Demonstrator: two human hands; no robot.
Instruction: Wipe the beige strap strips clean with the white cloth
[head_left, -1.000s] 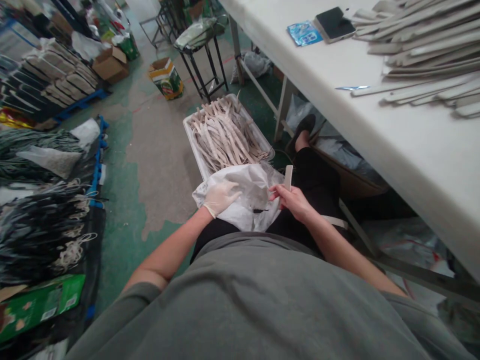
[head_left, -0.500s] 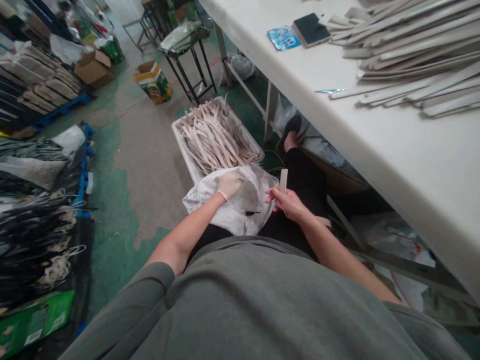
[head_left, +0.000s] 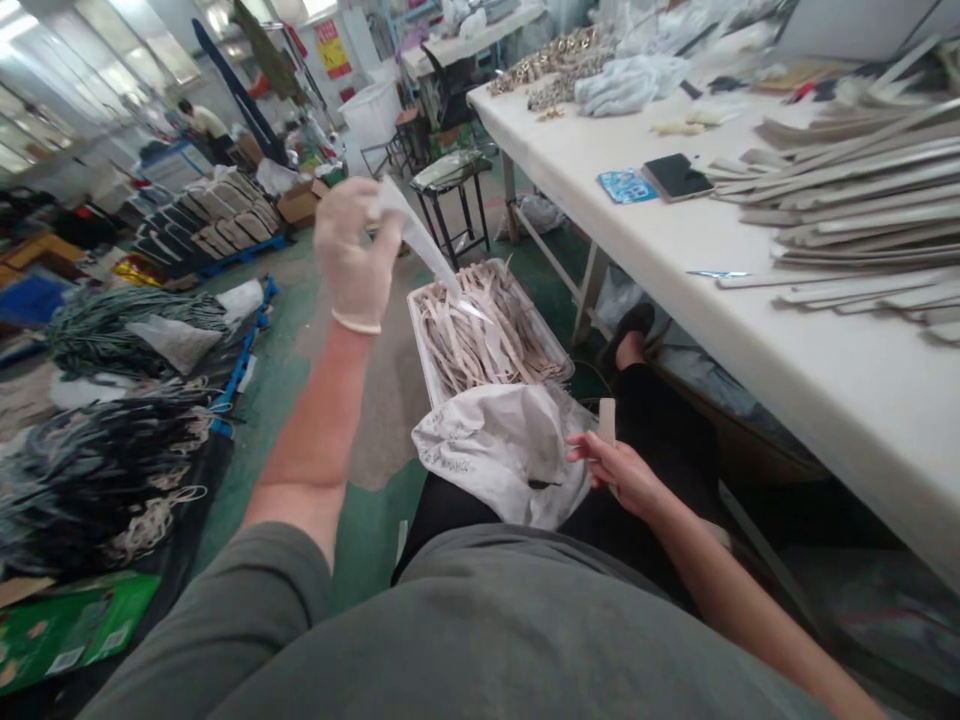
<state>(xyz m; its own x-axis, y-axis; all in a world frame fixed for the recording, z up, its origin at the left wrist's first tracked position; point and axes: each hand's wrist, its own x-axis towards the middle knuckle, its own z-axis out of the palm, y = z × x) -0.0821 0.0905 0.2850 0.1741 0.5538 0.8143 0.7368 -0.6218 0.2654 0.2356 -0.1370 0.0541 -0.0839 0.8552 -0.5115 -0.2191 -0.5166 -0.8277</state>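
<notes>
gloved left hand (head_left: 354,258) up off the white sack (head_left: 487,430), now pinching a white strip (head_left: 421,240) slanting down from its grip over the crate (head_left: 421,350); right hand (head_left: 624,472) grips a beige strip (head_left: 607,420), sack just beside it.

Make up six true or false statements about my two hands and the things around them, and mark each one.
1. The left hand is gloved and the right hand is bare. True.
2. The left hand is empty. False: it holds a white strip.
3. A pale strip sticks up at the right hand. True.
4. The left hand is lower in the picture than the right hand. False: it is higher.
5. Nothing lies on the lap. False: a white sack does.
6. A blue packet lies beside a dark flat device on the table. True.
</notes>
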